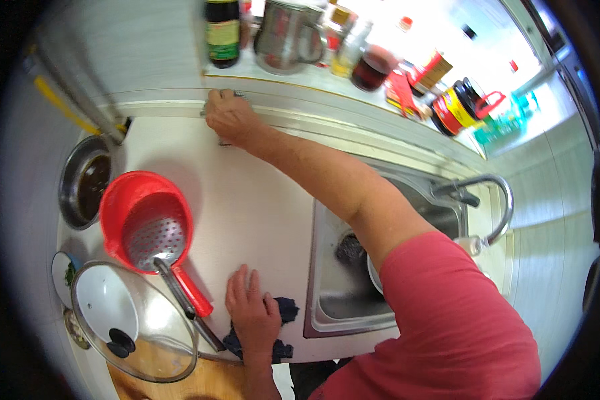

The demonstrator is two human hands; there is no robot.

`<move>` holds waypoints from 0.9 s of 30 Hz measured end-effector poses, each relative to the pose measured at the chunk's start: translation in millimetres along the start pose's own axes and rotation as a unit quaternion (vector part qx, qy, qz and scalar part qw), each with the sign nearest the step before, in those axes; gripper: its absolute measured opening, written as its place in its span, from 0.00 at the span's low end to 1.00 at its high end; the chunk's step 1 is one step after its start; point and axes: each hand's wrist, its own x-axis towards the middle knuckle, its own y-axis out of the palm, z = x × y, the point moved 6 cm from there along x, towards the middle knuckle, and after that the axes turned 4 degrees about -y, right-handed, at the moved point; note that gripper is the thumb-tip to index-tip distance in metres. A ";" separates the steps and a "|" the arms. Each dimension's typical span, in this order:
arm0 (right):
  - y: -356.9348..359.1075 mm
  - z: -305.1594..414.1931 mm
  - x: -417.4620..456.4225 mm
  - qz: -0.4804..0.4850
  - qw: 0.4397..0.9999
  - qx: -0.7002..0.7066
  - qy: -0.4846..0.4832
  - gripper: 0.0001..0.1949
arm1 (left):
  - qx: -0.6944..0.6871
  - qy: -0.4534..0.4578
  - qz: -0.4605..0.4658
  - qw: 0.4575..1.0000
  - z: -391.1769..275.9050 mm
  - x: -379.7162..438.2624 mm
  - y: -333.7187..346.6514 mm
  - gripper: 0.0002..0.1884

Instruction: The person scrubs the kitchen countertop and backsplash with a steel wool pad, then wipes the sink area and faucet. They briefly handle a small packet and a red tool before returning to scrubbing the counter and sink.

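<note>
My right hand (230, 117) reaches across to the back of the white countertop (260, 215), by the ledge under the window sill. Its fingers are curled around a small greyish object (239, 94) that is mostly hidden, so I cannot tell what it is. Near the front edge, my left hand (254, 310) lies palm down over a crumpled dark blue cloth (286, 309), its fingers stretched past the cloth onto the counter. To the left stands a red plastic dipper (112, 200) with a perforated metal skimmer (162, 240) inside.
A glass lid (165, 320) with a black knob overlaps a wooden board (215, 380). Left of the dipper is a steel bowl (70, 200) of brown liquid. Right are a steel sink (312, 300) and curved faucet (507, 200). Bottles and a steel jug (282, 40) line the sill.
</note>
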 end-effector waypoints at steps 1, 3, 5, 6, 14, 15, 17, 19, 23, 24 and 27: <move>-1.9 -7.1 -16.0 -0.003 0.999 0.016 0.038 0.08 | 0.003 -0.003 0.003 1.000 -1.1 -1.1 0.3 0.28; -6.4 -22.4 -43.2 -0.017 0.992 0.047 0.113 0.07 | 0.013 -0.009 0.003 1.000 -4.0 -0.3 -0.4 0.29; -11.0 -40.6 -86.5 -0.033 0.989 0.028 0.144 0.06 | 0.019 -0.001 0.006 1.000 -7.6 -0.3 2.5 0.29; -17.0 -49.8 -107.1 -0.045 0.986 0.021 0.159 0.06 | 0.023 0.005 0.007 1.000 -8.9 1.1 2.7 0.29; -67.2 -132.9 -274.7 0.045 0.909 0.012 0.414 0.04 | 0.040 0.019 0.005 0.999 -12.4 -2.4 5.4 0.29; -74.1 -145.6 -298.2 0.048 0.888 0.002 0.457 0.04 | 0.034 0.019 0.006 0.999 -13.9 -2.2 6.2 0.29; -80.5 -167.9 -343.3 0.046 0.860 -0.052 0.506 0.05 | 0.010 0.014 0.013 1.000 -13.2 -2.5 5.8 0.28; -92.2 -180.1 -365.1 0.037 0.829 -0.049 0.556 0.05 | -0.019 0.003 0.018 1.000 -9.8 0.6 1.2 0.27; -93.0 -167.8 -362.9 -0.076 0.833 0.059 0.545 0.09 | -0.121 -0.059 0.032 0.990 -8.9 8.5 -15.4 0.23; -91.6 -156.3 -351.8 -0.125 0.829 0.096 0.536 0.11 | -0.097 -0.029 0.028 0.994 -17.0 15.4 -15.3 0.28; -82.3 -121.0 -316.1 -0.205 0.713 0.332 0.583 0.16 | -0.250 -0.046 0.025 0.967 -79.7 50.6 -3.7 0.31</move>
